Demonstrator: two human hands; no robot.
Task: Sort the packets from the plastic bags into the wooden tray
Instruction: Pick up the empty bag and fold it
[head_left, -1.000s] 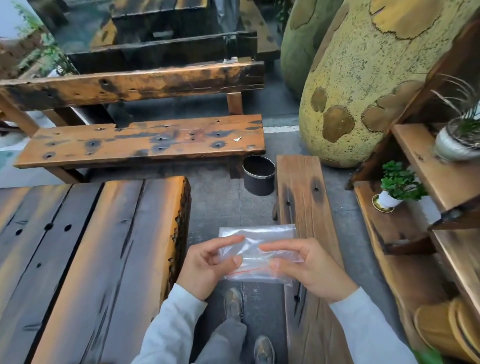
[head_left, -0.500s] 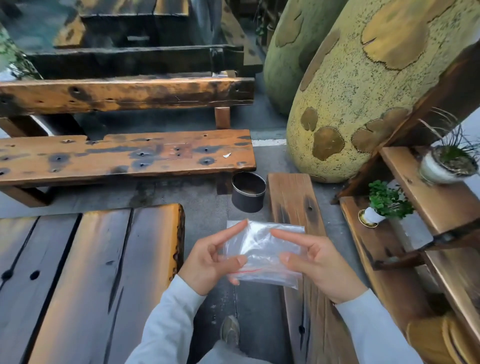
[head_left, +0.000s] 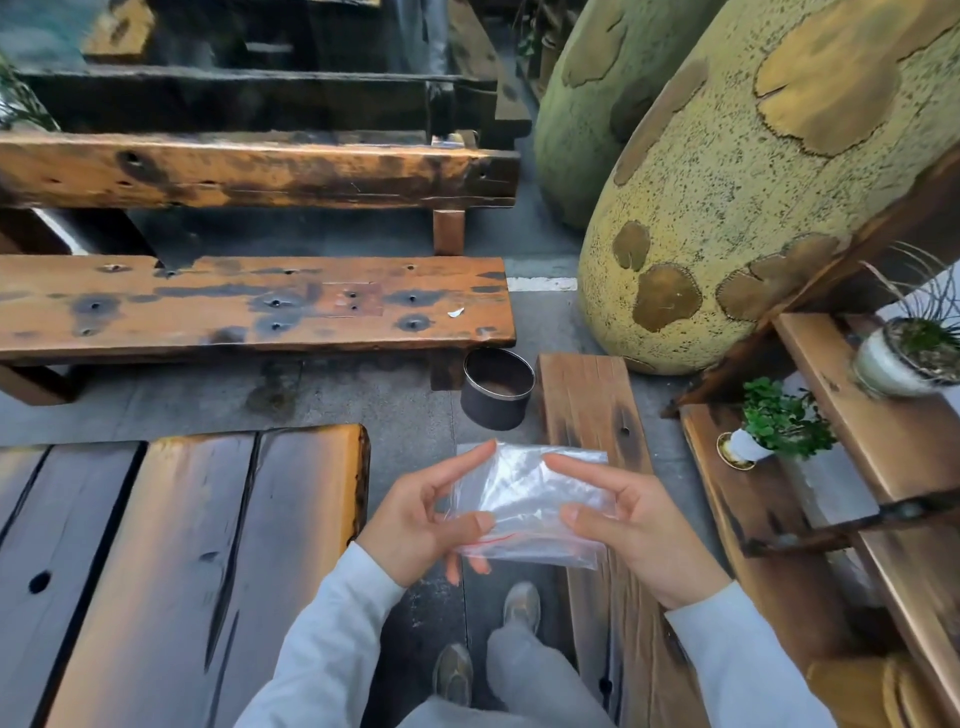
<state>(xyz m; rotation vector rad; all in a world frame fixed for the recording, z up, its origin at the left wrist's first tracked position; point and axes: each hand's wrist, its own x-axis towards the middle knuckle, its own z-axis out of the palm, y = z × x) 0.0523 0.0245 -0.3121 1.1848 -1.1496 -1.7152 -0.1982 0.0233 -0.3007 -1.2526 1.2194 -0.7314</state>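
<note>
Overhead, a crinkled clear plastic zip bag with a red seal line (head_left: 524, 506) hung above the grey pavement (head_left: 410, 421), pinched between thumb and fingers of the left hand (head_left: 421, 525) and right hand (head_left: 631, 530), beside a dark wooden slat table (head_left: 171, 561).

Both hands pinch a clear bag (head_left: 530, 506) between them, the left hand (head_left: 415, 525) on its left edge, the right hand (head_left: 634, 525) on its right, with a dark tin (head_left: 497, 388) beyond the fingertips and a table (head_left: 171, 571) left of the left hand.
</note>
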